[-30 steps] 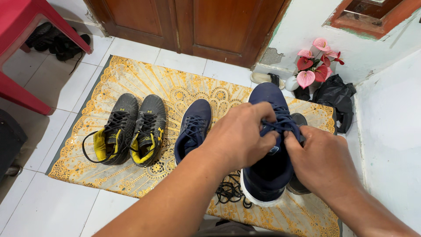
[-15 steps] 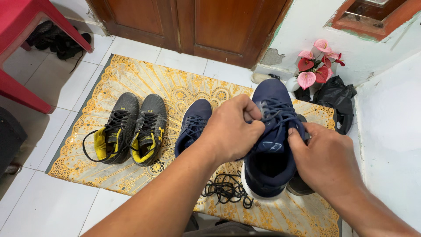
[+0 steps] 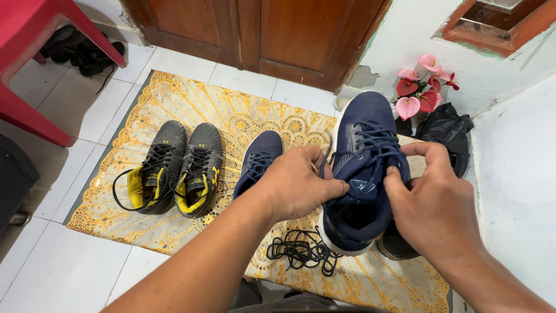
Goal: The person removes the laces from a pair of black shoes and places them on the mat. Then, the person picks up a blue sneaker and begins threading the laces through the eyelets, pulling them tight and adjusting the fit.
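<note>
Nearby, loose black laces [image 3: 301, 252] underlie the held navy shoe [image 3: 362, 174]

I see a floor of white tiles [image 3: 63, 272]. A yellow and gold mat [image 3: 191, 107] with a fancy round pattern lies on it, in front of a brown wooden door [image 3: 278, 35]. On the left stands a red plastic chair [image 3: 26, 35], and some dark sandals [image 3: 81, 49] sit under it by the wall. The wall on the right [image 3: 515, 156] is white, with paint chipped off near the bottom by the door. High on the right I see a red-brown window frame [image 3: 492, 23]. Pink and red flowers [image 3: 423, 87] stand in the corner, next to a black plastic bag [image 3: 446, 127]. The light is soft and even, like daytime.
</note>
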